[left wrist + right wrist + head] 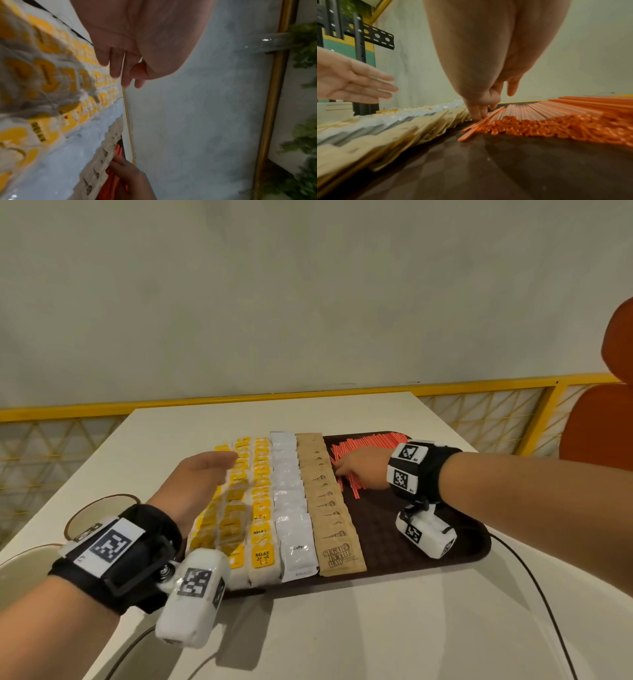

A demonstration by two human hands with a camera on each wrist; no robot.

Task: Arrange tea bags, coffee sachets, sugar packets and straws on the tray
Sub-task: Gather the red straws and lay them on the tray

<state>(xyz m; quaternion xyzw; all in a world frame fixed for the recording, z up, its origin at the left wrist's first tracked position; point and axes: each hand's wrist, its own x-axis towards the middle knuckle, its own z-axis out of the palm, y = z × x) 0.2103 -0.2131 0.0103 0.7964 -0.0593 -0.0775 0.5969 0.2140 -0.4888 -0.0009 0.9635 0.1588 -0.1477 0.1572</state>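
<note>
A dark brown tray [394, 529] lies on a white table [342, 628]. From left to right it holds rows of yellow tea bags [260, 508], white coffee sachets [291, 501], brown sugar packets [325, 501] and a pile of red straws [370, 443]. My left hand [222, 460] hovers above the far tea bags with its fingers straight, holding nothing [126, 75]. My right hand [346, 465] reaches down at the left edge of the straw pile beside the sugar packets. Its fingertips [477, 113] press against the outermost straws [539, 116]. Whether a straw is pinched is not visible.
A round rimmed dish [89, 515] and a pale plate [20, 563] sit at the table's left edge. A black cable [534, 577] runs off the tray's right side. An orange chair [603, 422] and a yellow railing [308, 397] stand behind the table.
</note>
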